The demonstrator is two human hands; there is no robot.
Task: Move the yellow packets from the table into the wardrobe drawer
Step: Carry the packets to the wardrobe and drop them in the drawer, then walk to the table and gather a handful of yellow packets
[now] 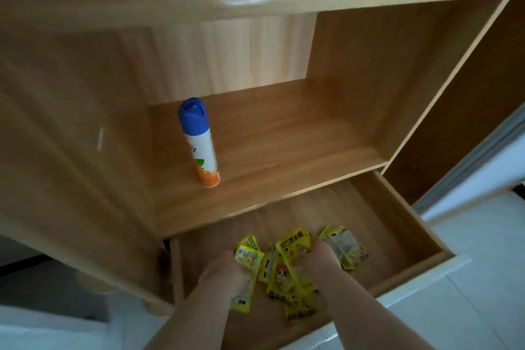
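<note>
Several yellow packets (287,273) sit in a loose bunch low inside the open wooden wardrobe drawer (397,221). Both of my hands reach down into the drawer with their backs toward me. My left hand (224,273) grips packets at the left of the bunch, with packet ends sticking out above and below it. My right hand (324,258) holds packets at the right, and more yellow packets (345,248) fan out beyond it. The packets hide my fingertips. A few packets lie on the drawer floor between my wrists.
Above the drawer, a spray can (199,142) with a blue cap stands upright on the wardrobe shelf (284,133). The wardrobe's side panels rise at left and right. Pale floor tiles (468,278) lie to the right of the drawer front.
</note>
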